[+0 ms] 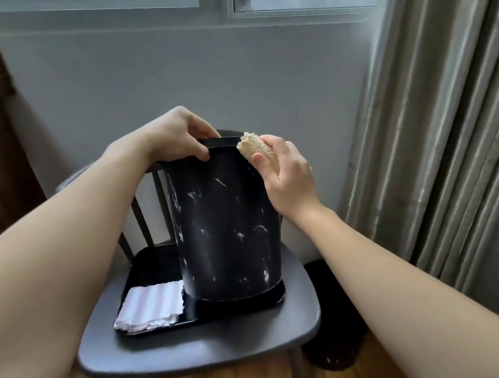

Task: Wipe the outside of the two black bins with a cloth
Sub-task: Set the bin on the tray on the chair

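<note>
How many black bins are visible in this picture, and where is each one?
2. One black bin stands on the tray on the chair, held at its rim. The second bin lies on the floor beside the chair, partly hidden.

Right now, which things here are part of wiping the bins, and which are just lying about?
Part of the job:
bin on the tray
second bin on the floor
beige cloth
left hand gripping the rim
right hand holding the cloth

Lying about:
striped cloth
tray
chair
curtain
</note>
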`<action>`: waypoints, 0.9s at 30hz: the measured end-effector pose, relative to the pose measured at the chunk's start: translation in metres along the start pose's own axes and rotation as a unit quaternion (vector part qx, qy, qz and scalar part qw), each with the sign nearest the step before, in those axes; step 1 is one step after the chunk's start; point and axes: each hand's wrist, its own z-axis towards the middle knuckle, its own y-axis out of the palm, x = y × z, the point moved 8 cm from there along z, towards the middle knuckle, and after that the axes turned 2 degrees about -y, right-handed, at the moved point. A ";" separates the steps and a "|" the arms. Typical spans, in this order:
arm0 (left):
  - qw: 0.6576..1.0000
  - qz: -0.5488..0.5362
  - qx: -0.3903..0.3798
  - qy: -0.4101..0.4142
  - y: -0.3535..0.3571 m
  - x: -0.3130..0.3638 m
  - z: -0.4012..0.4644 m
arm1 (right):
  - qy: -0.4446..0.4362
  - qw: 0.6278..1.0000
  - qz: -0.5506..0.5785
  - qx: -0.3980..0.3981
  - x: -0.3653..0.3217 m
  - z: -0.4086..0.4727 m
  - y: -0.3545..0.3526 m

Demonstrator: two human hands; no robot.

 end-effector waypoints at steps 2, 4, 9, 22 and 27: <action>1.000 -0.004 -0.002 -0.007 -0.002 -0.013 0.011 | -0.013 1.000 -0.016 -0.012 0.003 0.008 0.011; 1.000 -0.011 -0.003 -0.012 -0.005 -0.026 0.021 | -0.025 0.999 -0.015 -0.021 0.005 0.013 0.021; 0.999 -0.025 -0.017 -0.016 -0.012 -0.045 0.034 | -0.075 0.997 -0.012 -0.012 -0.003 0.016 0.040; 0.999 -0.019 -0.007 0.046 0.008 -0.038 0.028 | -0.181 0.979 -0.087 0.025 -0.035 0.024 0.043; 0.998 -0.003 0.008 0.061 0.009 -0.038 0.030 | -0.190 0.978 -0.081 0.026 -0.033 0.016 0.040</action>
